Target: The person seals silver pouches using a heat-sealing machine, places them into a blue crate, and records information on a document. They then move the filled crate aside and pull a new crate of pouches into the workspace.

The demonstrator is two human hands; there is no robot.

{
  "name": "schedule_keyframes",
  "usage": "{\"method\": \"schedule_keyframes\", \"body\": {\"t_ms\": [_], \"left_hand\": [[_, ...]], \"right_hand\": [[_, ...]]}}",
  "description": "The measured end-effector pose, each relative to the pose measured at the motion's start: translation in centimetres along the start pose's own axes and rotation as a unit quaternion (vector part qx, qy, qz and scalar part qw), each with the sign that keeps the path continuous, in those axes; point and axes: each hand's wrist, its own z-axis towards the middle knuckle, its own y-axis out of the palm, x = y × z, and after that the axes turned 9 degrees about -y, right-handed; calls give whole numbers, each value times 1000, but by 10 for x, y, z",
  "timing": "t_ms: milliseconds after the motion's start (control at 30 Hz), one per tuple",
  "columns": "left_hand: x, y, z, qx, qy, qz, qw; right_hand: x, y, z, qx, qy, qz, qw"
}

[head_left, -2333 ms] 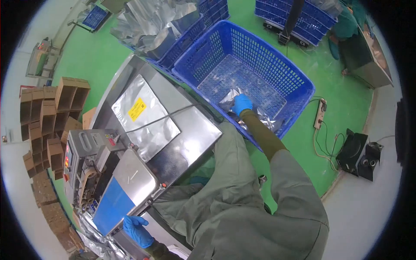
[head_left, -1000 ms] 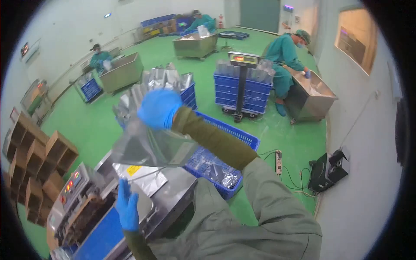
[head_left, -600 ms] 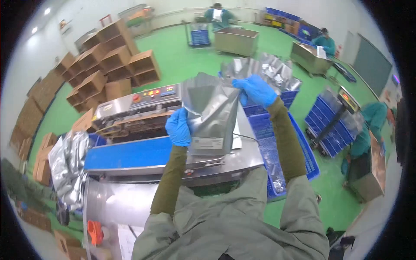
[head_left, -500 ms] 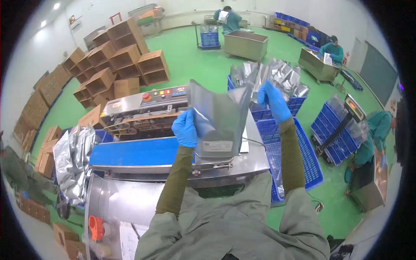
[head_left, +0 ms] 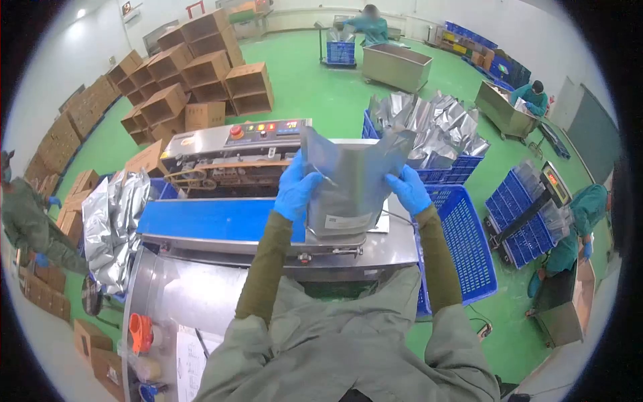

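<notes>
Pouch (head_left: pixel 345 191) upright between left hand (head_left: pixel 295 187) and right hand (head_left: pixel 408 189), gripped at sides.

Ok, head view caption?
Gloved left hand and right hand hold a silver pouch upright near a blue conveyor belt.

The room is evenly and brightly lit, with a ceiling lamp glowing at upper left of the frame and glare whitening the steel worktop (head_left: pixel 201 288) at lower left. Wide-lens distortion bows the walls towards black, faintly blue-fringed corners. Distant figures look soft, and shadows under the raised forearms are faint.
</notes>
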Motion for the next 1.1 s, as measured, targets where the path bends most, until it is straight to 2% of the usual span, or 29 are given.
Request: {"method": "schedule_keyframes", "body": {"t_ms": [33, 67, 100, 133, 167, 200, 267, 300, 333, 367, 400, 467, 500, 533, 633, 667, 733, 767, 800, 833, 933, 967, 1067, 1100], "left_hand": [[-6, -10, 8, -93, -23, 166, 982], [-10, -21, 17, -184, -43, 323, 927], [-7, -30, 25, -187, -111, 435, 874], [-7, -34, 26, -185, -110, 434, 875], [-10, -37, 24, -165, -150, 352, 909], [-15, -41, 22, -144, -191, 265, 934], [-47, -49, 23, -143, -213, 232, 938], [-68, -45, 25, -101, -226, 95, 964], [-75, -41, 28, -56, -234, -44, 970], [-79, -43, 32, -85, -320, -128, 935], [-79, -42, 35, -80, -318, -130, 936], [-80, -40, 37, -123, -366, -156, 909], [-92, -42, 40, -80, -365, -130, 918], [-101, -46, 44, -112, -371, -120, 914], [-159, -76, 46, -103, -397, -176, 895], [-170, -95, 44, -235, -438, -263, 827], [-167, -98, 37, -361, -464, -343, 732], [-165, -94, 25, -188, -484, -212, 828], [-167, -93, 19, -5, -477, -69, 876], [-171, -102, 22, 1, -478, -64, 876], [-159, -117, 37, 13, -484, -69, 872], [-149, -121, 40, 35, -500, -26, 865], [-138, -144, 52, 56, -473, 42, 878], [-148, -162, 56, 39, -464, 28, 884]], "right_hand": [[4, -7, 3, -53, -26, -101, 993], [12, -9, 1, -56, -25, -101, 993], [17, -8, 3, -7, 18, -84, 996], [21, -9, 4, 44, 60, -66, 995], [23, -15, 1, 40, 142, -47, 988], [34, -12, -1, 38, 143, -48, 988], [65, -4, -5, 88, -19, -131, 987], [64, -10, -3, 50, 85, -142, 985], [61, -9, 0, 47, 82, -142, 985], [57, -7, 1, 70, 107, -82, 988], [56, -5, 2, 91, 134, -21, 987], [61, -8, 1, 91, 142, -52, 984], [44, -5, -1, 97, 179, -11, 979], [37, -1, -2, 104, 216, 30, 970], [49, -2, -11, 94, 231, 33, 968], [50, -1, -14, 93, 239, 21, 966], [62, 5, -24, 107, 257, -3, 960], [82, 9, -30, 89, 263, -6, 961], [81, 17, -30, 72, 269, -9, 960], [78, 22, -32, 86, 310, 31, 946], [80, 42, -22, 63, 311, 48, 947], [99, 45, -20, 56, 302, 32, 951], [126, 62, -10, -53, 210, -170, 961], [153, 64, -11, -81, 126, -213, 965]]}}
